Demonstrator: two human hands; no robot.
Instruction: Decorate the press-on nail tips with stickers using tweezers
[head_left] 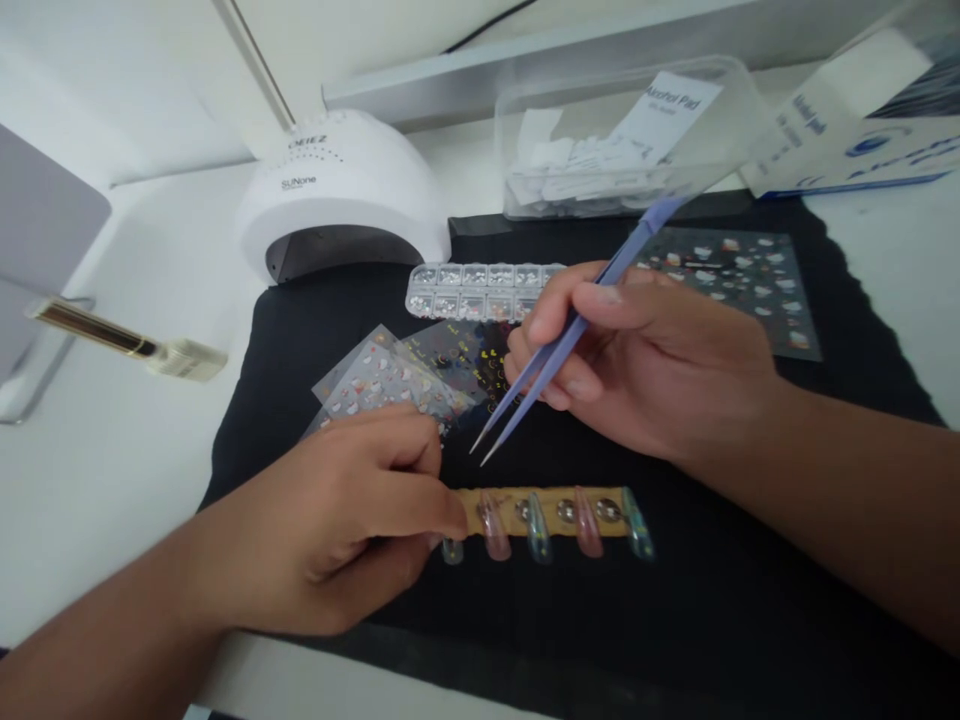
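My right hand (637, 350) holds lilac tweezers (559, 350) between thumb and fingers. The tweezers' metal tips point down and left, slightly apart, with nothing visible between them. My left hand (367, 520) pinches the left end of a tan strip (551, 508) lying on the black cloth. Fixed across this strip are several long, pointed false nails, among them a clear pink one (495, 525) and a clear blue-green one (538, 528). Another false nail (452, 550) shows partly under my left fingertips. The strip's left end is hidden by that hand.
Sticker sheets (375, 375) lie behind my left hand, another sheet (780, 290) at right. A clear compartment case (472, 290) holds small gems. Behind stand a white nail lamp (345, 180), a plastic box (517, 190) of alcohol pads and a carton (862, 155). A bottle (187, 358) is at left.
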